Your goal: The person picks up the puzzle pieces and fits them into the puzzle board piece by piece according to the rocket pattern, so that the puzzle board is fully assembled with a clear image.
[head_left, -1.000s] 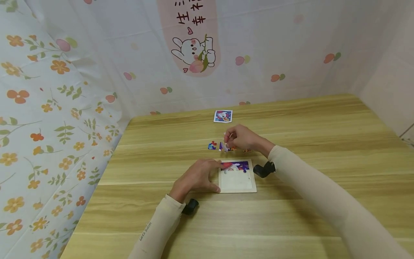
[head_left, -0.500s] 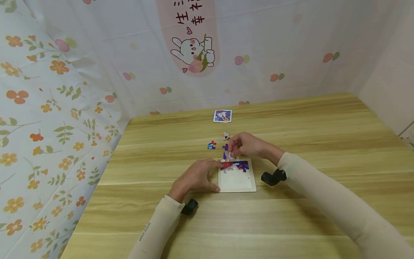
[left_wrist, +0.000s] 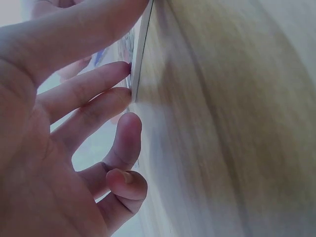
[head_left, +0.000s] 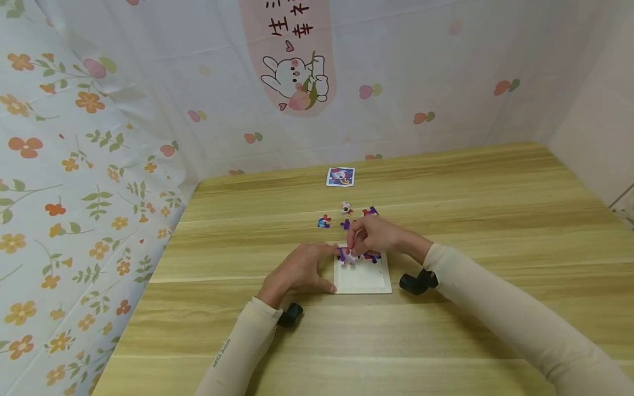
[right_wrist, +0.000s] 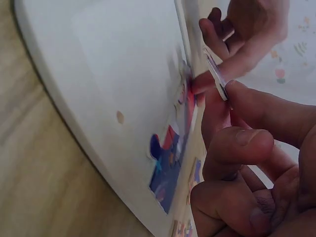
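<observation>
A white puzzle tray (head_left: 363,281) lies flat on the table, with joined pieces along its far edge, partly hidden by my right hand. My left hand (head_left: 303,269) rests at the tray's left side. Its thumb is at the near left corner and its index finger at the far left; in the left wrist view, fairly straight fingers (left_wrist: 106,81) touch the tray's edge. Between thumb and forefinger, my right hand (head_left: 378,235) pinches a white and purple puzzle piece (head_left: 348,257) over the tray's far left part. The right wrist view shows this piece (right_wrist: 216,74) tilted, edge-on, above the tray.
Several loose puzzle pieces lie beyond the tray, among them a blue and red piece (head_left: 324,221) and a white piece (head_left: 345,208). A small picture card (head_left: 340,176) lies near the back edge of the wooden table (head_left: 446,341). Printed cloth (head_left: 396,71) hangs behind.
My right hand has carried the puzzle piece from among the loose pieces toward me, over the tray's far left part. My left hand has stayed at the tray's left side.
</observation>
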`<action>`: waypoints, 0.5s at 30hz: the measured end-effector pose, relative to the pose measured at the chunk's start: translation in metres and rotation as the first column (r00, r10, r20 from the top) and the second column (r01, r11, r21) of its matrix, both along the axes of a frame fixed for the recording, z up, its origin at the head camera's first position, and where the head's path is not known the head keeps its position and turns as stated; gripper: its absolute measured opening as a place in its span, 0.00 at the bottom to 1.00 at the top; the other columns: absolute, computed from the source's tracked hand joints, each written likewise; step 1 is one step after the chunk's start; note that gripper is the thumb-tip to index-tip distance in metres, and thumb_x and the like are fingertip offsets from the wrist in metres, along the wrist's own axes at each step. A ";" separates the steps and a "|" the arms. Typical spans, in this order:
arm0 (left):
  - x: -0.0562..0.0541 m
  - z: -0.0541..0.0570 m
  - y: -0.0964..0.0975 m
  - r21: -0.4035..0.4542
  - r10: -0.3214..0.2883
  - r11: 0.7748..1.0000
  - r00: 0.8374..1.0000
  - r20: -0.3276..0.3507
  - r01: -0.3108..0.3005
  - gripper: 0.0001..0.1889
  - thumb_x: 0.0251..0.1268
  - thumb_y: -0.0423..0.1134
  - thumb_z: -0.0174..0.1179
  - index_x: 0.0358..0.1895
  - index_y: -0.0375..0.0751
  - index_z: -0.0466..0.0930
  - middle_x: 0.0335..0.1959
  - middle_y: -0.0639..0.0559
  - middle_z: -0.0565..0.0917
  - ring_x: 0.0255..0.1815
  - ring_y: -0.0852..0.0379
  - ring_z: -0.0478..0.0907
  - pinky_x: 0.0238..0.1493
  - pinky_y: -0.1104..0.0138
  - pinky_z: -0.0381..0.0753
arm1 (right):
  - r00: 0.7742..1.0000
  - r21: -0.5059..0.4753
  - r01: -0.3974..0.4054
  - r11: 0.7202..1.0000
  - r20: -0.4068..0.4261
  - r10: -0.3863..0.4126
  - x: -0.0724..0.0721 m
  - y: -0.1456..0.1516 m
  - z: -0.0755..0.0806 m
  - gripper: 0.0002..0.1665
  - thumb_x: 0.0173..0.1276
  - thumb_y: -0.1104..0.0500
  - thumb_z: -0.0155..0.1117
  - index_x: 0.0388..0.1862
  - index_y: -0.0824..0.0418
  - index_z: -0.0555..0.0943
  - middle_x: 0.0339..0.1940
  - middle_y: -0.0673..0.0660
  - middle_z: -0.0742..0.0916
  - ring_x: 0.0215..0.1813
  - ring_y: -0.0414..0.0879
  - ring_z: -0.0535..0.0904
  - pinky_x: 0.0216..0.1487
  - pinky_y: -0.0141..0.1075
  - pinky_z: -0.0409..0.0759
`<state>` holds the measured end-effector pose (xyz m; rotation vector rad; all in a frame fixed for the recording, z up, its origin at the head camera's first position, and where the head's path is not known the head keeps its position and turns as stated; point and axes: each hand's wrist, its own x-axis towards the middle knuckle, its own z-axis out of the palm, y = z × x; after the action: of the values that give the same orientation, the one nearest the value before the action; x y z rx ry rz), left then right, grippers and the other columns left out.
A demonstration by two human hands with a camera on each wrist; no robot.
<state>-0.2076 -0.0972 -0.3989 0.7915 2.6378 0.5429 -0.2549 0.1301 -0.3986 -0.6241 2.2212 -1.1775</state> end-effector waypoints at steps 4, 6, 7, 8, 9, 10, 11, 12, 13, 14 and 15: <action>0.000 0.000 0.001 -0.006 0.006 1.000 1.000 0.007 -0.006 0.41 0.47 0.49 0.80 0.68 0.47 0.75 0.71 0.50 0.77 0.73 0.48 0.72 0.75 0.52 0.70 | 1.000 -0.006 -0.019 1.000 0.016 0.019 0.004 -0.002 -0.002 0.04 0.65 0.70 0.66 0.34 0.63 0.82 0.25 0.55 0.87 0.19 0.42 0.69 0.22 0.30 0.69; 0.000 0.000 0.001 -0.008 0.008 1.000 1.000 0.010 -0.008 0.41 0.47 0.49 0.80 0.69 0.48 0.75 0.71 0.50 0.76 0.74 0.48 0.71 0.75 0.51 0.70 | 0.999 -0.005 -0.019 1.000 0.034 0.019 0.005 -0.004 -0.003 0.03 0.65 0.69 0.66 0.34 0.63 0.82 0.23 0.55 0.86 0.16 0.41 0.66 0.18 0.29 0.66; 0.001 0.000 0.001 -0.007 0.009 1.000 1.000 0.011 -0.008 0.41 0.47 0.49 0.80 0.69 0.49 0.75 0.71 0.50 0.76 0.74 0.47 0.71 0.75 0.51 0.70 | 0.999 -0.002 -0.016 1.000 0.039 0.016 0.005 -0.004 -0.004 0.03 0.65 0.69 0.66 0.33 0.63 0.82 0.23 0.55 0.86 0.15 0.41 0.65 0.17 0.29 0.65; 0.001 0.000 0.001 -0.007 0.008 1.000 1.000 0.009 -0.007 0.41 0.47 0.49 0.80 0.69 0.49 0.75 0.71 0.50 0.76 0.74 0.48 0.71 0.75 0.51 0.70 | 0.999 0.002 -0.014 1.000 0.043 0.014 0.006 -0.005 -0.004 0.03 0.65 0.69 0.67 0.33 0.62 0.82 0.22 0.55 0.86 0.14 0.40 0.64 0.17 0.29 0.64; 0.001 0.001 0.001 -0.007 0.006 1.000 1.000 0.007 -0.006 0.41 0.47 0.49 0.80 0.69 0.50 0.75 0.71 0.50 0.76 0.74 0.48 0.71 0.75 0.51 0.70 | 0.999 0.007 -0.014 1.000 0.045 0.014 0.006 -0.005 -0.005 0.03 0.65 0.69 0.67 0.33 0.62 0.82 0.22 0.54 0.86 0.13 0.40 0.64 0.16 0.29 0.64; 0.001 0.001 0.001 -0.005 0.007 1.000 1.000 0.007 -0.007 0.41 0.47 0.48 0.80 0.69 0.50 0.75 0.71 0.50 0.76 0.74 0.48 0.71 0.75 0.51 0.70 | 0.999 0.012 -0.012 1.000 0.045 0.012 0.007 -0.006 -0.005 0.04 0.65 0.69 0.67 0.33 0.62 0.82 0.22 0.54 0.85 0.13 0.40 0.64 0.16 0.29 0.64; 0.001 0.001 0.001 -0.005 0.006 1.000 1.000 0.006 -0.006 0.41 0.47 0.48 0.80 0.69 0.50 0.76 0.71 0.50 0.77 0.74 0.48 0.71 0.75 0.51 0.70 | 0.999 0.018 -0.013 1.000 0.038 0.013 0.007 -0.007 -0.006 0.03 0.64 0.68 0.68 0.33 0.62 0.82 0.21 0.53 0.85 0.13 0.39 0.63 0.16 0.29 0.63; 0.001 0.001 0.001 -0.003 0.006 1.000 1.000 0.006 -0.006 0.41 0.47 0.48 0.80 0.69 0.49 0.76 0.71 0.50 0.77 0.74 0.48 0.71 0.75 0.51 0.70 | 0.999 0.024 -0.009 1.000 0.036 0.009 0.007 -0.008 -0.006 0.03 0.64 0.68 0.68 0.33 0.61 0.82 0.21 0.53 0.85 0.12 0.39 0.63 0.16 0.29 0.63; 0.001 0.001 0.001 -0.003 0.005 1.000 1.000 0.005 -0.005 0.41 0.47 0.48 0.80 0.68 0.49 0.76 0.71 0.50 0.77 0.74 0.48 0.71 0.75 0.51 0.70 | 1.000 0.034 -0.006 0.999 0.030 0.005 0.008 -0.009 -0.006 0.03 0.64 0.68 0.68 0.33 0.61 0.83 0.20 0.53 0.84 0.12 0.39 0.63 0.15 0.28 0.63; 0.001 0.001 0.001 -0.003 0.004 1.000 1.000 0.004 -0.004 0.41 0.47 0.48 0.80 0.68 0.48 0.76 0.71 0.50 0.77 0.74 0.48 0.71 0.75 0.51 0.70 | 1.000 0.042 -0.002 0.999 0.024 0.000 0.008 -0.009 -0.006 0.03 0.64 0.67 0.69 0.34 0.61 0.83 0.20 0.53 0.84 0.12 0.39 0.63 0.15 0.28 0.63; 0.001 0.000 0.001 -0.002 0.003 1.000 1.000 0.004 -0.003 0.41 0.47 0.48 0.80 0.68 0.48 0.76 0.71 0.49 0.77 0.74 0.48 0.71 0.75 0.51 0.70 | 1.000 0.052 0.005 0.999 0.020 -0.006 0.009 -0.010 -0.006 0.03 0.63 0.67 0.70 0.34 0.61 0.83 0.19 0.52 0.83 0.12 0.39 0.63 0.15 0.28 0.63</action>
<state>-0.2063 -0.0967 -0.3985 0.7847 2.6362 0.5418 -0.2463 0.1198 -0.4047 -0.5831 2.2302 -1.1195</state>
